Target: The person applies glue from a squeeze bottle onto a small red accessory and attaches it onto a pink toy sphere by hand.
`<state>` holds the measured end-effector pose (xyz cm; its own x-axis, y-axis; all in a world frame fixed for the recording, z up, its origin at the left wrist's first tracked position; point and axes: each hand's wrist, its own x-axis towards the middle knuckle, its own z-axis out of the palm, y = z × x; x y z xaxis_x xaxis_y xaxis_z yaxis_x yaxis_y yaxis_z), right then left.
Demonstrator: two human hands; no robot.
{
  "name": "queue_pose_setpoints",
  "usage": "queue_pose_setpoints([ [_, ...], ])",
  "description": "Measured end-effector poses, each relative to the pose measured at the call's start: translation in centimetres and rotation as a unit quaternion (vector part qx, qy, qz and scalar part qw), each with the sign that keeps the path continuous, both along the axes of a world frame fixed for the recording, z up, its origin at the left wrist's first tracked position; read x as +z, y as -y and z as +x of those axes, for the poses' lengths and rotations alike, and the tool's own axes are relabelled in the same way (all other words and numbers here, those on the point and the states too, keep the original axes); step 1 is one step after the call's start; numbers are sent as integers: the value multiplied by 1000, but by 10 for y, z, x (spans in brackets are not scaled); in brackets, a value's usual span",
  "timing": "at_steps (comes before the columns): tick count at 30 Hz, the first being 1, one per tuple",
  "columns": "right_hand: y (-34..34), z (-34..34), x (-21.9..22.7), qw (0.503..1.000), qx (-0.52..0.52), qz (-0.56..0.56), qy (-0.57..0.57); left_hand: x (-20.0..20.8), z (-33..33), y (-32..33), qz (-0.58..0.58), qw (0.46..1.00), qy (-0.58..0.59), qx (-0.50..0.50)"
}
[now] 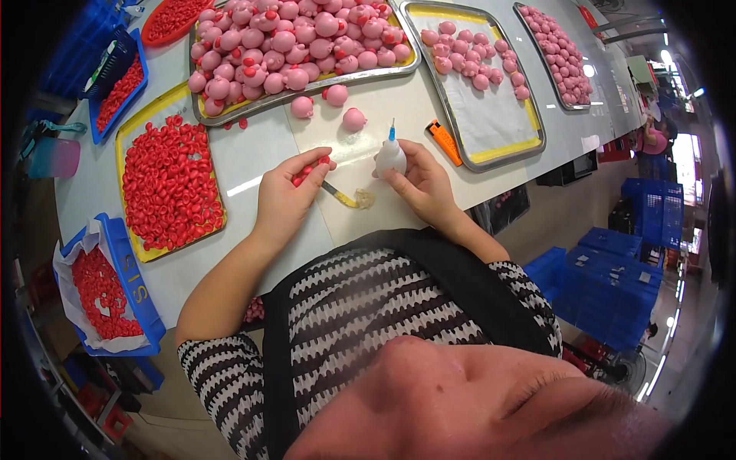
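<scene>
My left hand [285,193] is closed around a few small red plastic pieces [323,160], one pinched at the fingertips. My right hand [426,184] grips a white squeeze bottle [391,159] upright, its blue needle tip [392,133] pointing up. Between the hands lies a thin tool with a yellow-and-dark handle [342,197], its end against a tan lump [364,199]. Just beyond the hands sit three loose pink balls with small ears, one of them a pink ball [354,119] nearest the bottle. An orange utility knife [445,143] rests right of my right hand.
A metal tray [307,86] heaped with pink balls stands ahead. Two more trays, a half-filled tray [502,157] and a full tray [576,106], are to the right. Left are a yellow tray [147,254] of red pieces, a blue crate [142,295] and a red bowl [201,29].
</scene>
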<state>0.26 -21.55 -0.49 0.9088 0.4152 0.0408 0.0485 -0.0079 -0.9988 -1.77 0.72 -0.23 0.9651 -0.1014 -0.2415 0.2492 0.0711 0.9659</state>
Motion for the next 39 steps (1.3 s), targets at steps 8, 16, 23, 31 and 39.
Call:
queue_pose_setpoints([
  [8, 8, -5, 1, 997, -44, -42, 40, -5, -3, 4, 100, 991, 90, 16],
  [16, 6, -3, 0, 983, -52, -83, 154, -5, -3, 5, 86, 994, 68, 3],
  [23, 3, -2, 5, 971, -38, -105, 213, -12, -3, 8, 73, 992, 103, 28],
  [31, 0, -1, 8, 957, -37, -140, 252, -6, -3, 5, 116, 989, 90, -22],
  [39, -1, 0, 8, 956, -39, -148, 250, -8, -4, 5, 129, 986, 99, -28],
])
